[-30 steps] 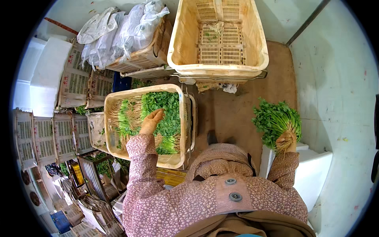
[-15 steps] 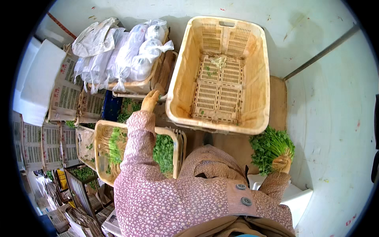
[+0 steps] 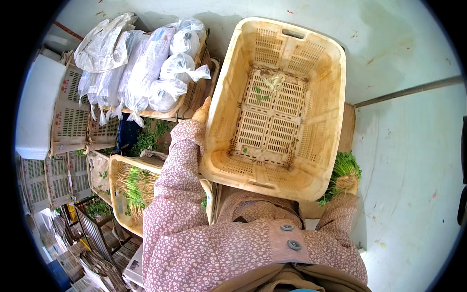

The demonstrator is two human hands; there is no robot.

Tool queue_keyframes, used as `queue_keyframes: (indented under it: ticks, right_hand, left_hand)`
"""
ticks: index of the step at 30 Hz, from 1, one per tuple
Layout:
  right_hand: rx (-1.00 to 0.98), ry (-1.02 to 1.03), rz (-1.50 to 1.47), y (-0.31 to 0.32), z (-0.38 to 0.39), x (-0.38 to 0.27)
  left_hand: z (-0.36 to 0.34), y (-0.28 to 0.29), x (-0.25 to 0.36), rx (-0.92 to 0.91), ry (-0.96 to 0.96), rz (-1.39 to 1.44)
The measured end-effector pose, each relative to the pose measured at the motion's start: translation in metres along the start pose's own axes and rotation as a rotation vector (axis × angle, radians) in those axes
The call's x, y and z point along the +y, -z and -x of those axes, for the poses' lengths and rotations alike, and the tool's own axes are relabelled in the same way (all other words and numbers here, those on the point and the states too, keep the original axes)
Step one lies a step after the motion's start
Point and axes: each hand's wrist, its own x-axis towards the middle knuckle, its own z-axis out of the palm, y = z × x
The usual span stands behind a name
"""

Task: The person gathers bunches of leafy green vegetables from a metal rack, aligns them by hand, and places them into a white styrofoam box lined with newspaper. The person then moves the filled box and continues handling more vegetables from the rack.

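Observation:
A large yellowish plastic crate (image 3: 274,184) stands in front of me, with a few green leaves and a pale scrap (image 3: 273,82) on its slatted floor. My left hand (image 3: 201,112) is against the outside of its left wall and appears to grip the rim; most of its fingers are hidden. At the crate's lower right, my right hand (image 3: 351,188) is closed around the root end of a bunch of leafy greens (image 3: 344,168). The crate covers part of those leaves.
At my left, a second crate (image 3: 115,187) contains greens with long roots (image 3: 134,187). Wrapped bundles in clear plastic bags (image 3: 146,73) lie on crates at the back left. Slatted crates (image 3: 73,114) and a white foam box (image 3: 41,107) stand farther left. A pale wall (image 3: 408,146) closes the right side.
The large crate has come nearer to me and now covers part of the greens. My left hand has moved right and nearer, onto the crate's side. My right hand still holds the bunch.

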Motion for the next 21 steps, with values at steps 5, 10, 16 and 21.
queue_keyframes:
  ticks: [5,10,16,21]
  right_hand:
    - [0.041,0.009,0.038,-0.052,-0.071,0.013]
    - [0.176,0.126,0.033,-0.074,-0.128,0.032]
    - [0.289,0.125,0.088,-0.083,-0.177,0.055]
    - [0.342,0.173,0.09,-0.079,-0.181,0.057]
  left_hand:
    - [-0.02,0.015,0.0,0.139,-0.038,-0.079]
    - [-0.032,0.004,0.006,0.137,-0.043,-0.155]
    - [-0.016,0.014,0.002,0.228,-0.101,-0.183]
    - [-0.022,0.004,-0.002,0.211,-0.167,-0.19]
